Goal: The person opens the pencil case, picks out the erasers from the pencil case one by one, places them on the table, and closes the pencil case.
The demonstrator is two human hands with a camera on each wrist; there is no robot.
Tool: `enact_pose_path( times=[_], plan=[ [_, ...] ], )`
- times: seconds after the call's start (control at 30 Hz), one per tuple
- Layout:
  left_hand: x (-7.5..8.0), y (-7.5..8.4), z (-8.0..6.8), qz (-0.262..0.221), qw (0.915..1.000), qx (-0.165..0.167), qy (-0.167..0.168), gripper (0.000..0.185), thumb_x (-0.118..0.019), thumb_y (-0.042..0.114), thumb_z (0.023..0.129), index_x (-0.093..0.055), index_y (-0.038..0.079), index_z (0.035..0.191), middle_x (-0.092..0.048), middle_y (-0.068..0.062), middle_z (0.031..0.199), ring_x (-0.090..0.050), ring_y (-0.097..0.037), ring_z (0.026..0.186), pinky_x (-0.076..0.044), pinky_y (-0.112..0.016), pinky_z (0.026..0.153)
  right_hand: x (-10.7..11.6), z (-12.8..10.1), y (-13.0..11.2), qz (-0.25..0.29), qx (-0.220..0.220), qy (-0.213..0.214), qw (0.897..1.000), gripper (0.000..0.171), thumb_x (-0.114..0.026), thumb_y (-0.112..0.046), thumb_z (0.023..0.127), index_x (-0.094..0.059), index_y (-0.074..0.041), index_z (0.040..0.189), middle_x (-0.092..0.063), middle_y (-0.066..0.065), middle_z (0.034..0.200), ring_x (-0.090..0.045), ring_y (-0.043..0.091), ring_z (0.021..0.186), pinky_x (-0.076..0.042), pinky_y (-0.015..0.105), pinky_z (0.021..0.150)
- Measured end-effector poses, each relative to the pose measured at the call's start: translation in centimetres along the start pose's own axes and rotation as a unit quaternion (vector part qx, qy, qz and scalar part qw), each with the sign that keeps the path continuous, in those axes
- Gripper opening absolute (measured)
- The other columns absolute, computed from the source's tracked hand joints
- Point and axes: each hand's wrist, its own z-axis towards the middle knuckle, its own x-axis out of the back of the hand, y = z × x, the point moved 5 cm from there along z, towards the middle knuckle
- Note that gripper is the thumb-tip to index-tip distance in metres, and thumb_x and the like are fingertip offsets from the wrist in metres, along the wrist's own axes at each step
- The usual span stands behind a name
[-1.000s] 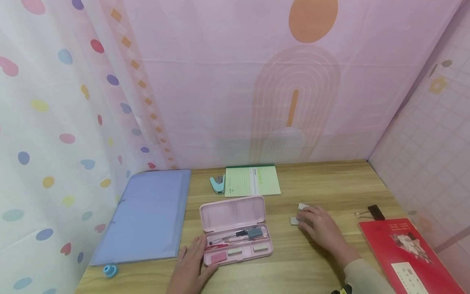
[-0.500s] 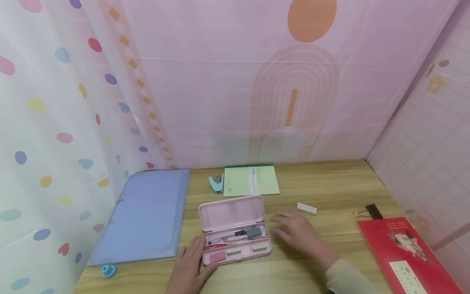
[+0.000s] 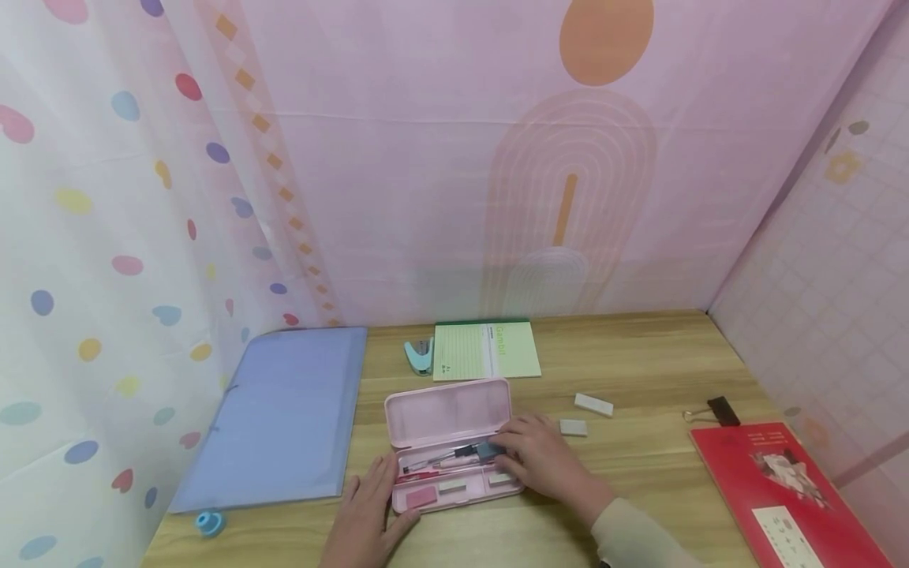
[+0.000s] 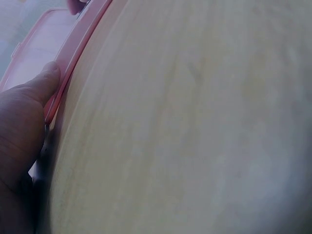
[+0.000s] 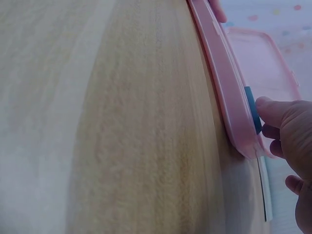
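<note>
Pencil case [image 3: 454, 446]: open, near the worktop's [image 3: 639, 363] front edge, centre.
Left hand [image 3: 365, 517]: flat, fingers relaxed, thumb against the case's left end.
Right hand [image 3: 543, 461]: fingers curled into the case's right end at the blue-grey piece [image 3: 490, 450]; grip not clear.
Erasers [image 3: 593, 404]: two, right of the case.

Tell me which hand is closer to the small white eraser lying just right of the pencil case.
Right. The right hand is over the pencil case's right end, just left of the white eraser. The left hand rests at the case's left front corner, much farther away.
</note>
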Motion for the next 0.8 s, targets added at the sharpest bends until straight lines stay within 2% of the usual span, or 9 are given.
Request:
enact_pose_path(
  times=[0.47, 0.63, 0.8],
  plan=[
    [-0.06, -0.06, 0.08, 0.006, 0.9999, 0.005, -0.006, 0.096, -0.048, 0.073, 0.085, -0.028, 0.007, 0.151, -0.035, -0.008, 0.153, -0.030, -0.030, 0.141, -0.018, -0.056, 0.113, -0.84, 0.35, 0.73, 0.016, -0.020, -0.007, 1.000, 0.026, -0.068, -0.034, 0.089, -0.072, -0.022, 0.112, -0.066, -0.009, 0.111, -0.053, 0.015, 0.110, -0.036, 0.047, 0.105],
    [0.07, 0.12, 0.00, 0.005, 1.0000, 0.000, 0.000, 0.094, -0.051, 0.070, 0.085, -0.030, 0.006, 0.151, -0.035, -0.008, 0.153, -0.030, -0.030, 0.140, -0.018, -0.057, 0.113, -0.83, 0.56, 0.65, 0.032, -0.024, -0.019, 0.999, 0.025, -0.069, -0.033, 0.089, -0.072, -0.022, 0.111, -0.065, -0.011, 0.110, -0.052, 0.013, 0.107, -0.041, 0.042, 0.100],
    [0.09, 0.14, -0.01, 0.008, 0.9999, -0.005, 0.007, 0.094, -0.050, 0.070, 0.085, -0.031, 0.005, 0.150, -0.036, -0.010, 0.152, -0.031, -0.031, 0.140, -0.020, -0.058, 0.112, -0.62, 0.73, 0.41, 0.031, -0.009, -0.010, 0.999, 0.024, -0.070, -0.030, 0.088, -0.073, -0.020, 0.109, -0.065, -0.010, 0.104, -0.051, 0.010, 0.101, -0.046, 0.035, 0.091]
  ],
)
